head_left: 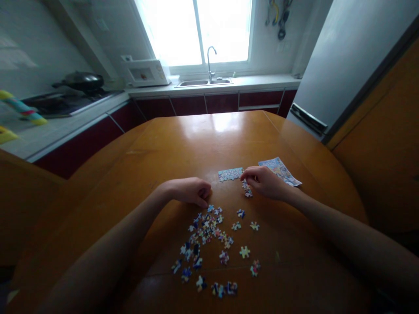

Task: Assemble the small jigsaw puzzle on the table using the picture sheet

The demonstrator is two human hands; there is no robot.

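Note:
A joined strip of jigsaw puzzle [230, 174] lies on the wooden table, pale blue and patterned. At its right end, my right hand [263, 181] is closed in a pinch, with the fingertips on a jigsaw piece at the corner; the fingers partly cover it. A short column of joined pieces [247, 189] runs down just below those fingertips. My left hand [192, 191] rests on the table with its fingers curled in, and nothing shows in them. Its thumb tip is beside the upper edge of a heap of loose jigsaw pieces [206, 229].
A printed picture sheet [280, 171] lies partly behind my right hand. Several single pieces, such as a yellowish piece [244, 252], are scattered right of the heap. Beyond the table [196, 139] stand a sink [193, 83], a microwave [145, 73] and a wok [81, 80].

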